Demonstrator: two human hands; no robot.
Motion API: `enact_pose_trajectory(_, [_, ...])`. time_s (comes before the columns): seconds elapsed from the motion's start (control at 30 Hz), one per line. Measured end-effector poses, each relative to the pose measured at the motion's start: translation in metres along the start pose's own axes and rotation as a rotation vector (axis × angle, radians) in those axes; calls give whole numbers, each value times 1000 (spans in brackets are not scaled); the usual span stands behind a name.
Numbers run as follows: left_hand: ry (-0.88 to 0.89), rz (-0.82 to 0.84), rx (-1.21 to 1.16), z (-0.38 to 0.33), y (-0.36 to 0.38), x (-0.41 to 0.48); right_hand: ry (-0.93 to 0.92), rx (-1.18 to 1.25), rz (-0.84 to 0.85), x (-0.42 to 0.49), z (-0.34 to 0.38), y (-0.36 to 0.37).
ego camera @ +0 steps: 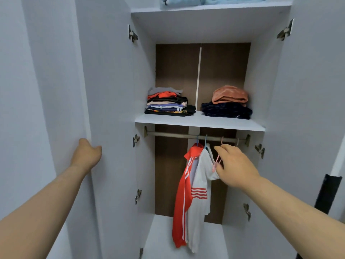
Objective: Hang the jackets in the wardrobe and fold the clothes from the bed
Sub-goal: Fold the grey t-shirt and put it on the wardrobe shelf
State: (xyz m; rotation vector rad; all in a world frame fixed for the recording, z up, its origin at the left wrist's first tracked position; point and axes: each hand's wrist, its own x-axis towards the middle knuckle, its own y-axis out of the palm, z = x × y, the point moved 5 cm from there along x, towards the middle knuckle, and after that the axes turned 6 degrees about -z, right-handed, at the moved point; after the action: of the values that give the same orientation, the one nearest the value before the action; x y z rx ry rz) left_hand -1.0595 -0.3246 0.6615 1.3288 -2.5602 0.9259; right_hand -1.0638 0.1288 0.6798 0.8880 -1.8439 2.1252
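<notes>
From where I stand, the left hand (87,154) is out at arm's length on the edge of the left door (108,90) of the wardrobe (143,71), thumb on the face and fingers wrapped round behind the edge, holding it open. Further in, a stack of folded clothes (168,103) sits on the shelf (197,121), with a second, darker pile to its right. Below, a red jacket (182,193) and a white top (199,193) hang side by side from the rail (168,134). Just to their right the right hand (237,165), arm stretched forward and wrist slightly bent down, pinches a bare pink hanger (217,161) between thumb and fingers (its hook looks to be over the rail). I'd judge this as fetching a hanger for the next jacket; the next move calls for lifting the hook up clear of the rail without snagging the white top.
</notes>
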Motion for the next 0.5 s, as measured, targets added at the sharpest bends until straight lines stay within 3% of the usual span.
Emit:
enact_pose_trajectory(0.23, [217, -45, 177, -16, 17, -9, -57, -226, -5, 7, -6, 6])
enact_pose_trajectory(0.5, [281, 122, 24, -54, 66, -38, 142, -260, 21, -16, -81, -13])
